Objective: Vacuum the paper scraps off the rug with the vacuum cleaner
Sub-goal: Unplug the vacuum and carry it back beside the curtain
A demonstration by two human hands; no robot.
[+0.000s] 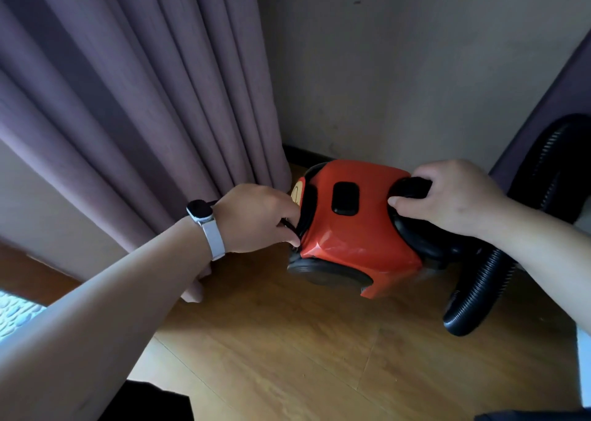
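Mauve pleated curtain (134, 107) hangs left to the wooden plank floor (287, 350); beige wall (415, 68) behind, dark skirting board (307, 155) below.

We could read no text, brand or number anywhere. The vacuum cleaner (355, 228) carried a small yellow label (299, 191) at its rear edge. The dark marks on it were too blurred, and too much hidden, for us to make out. The watch (200, 211) showed us only a dark face.
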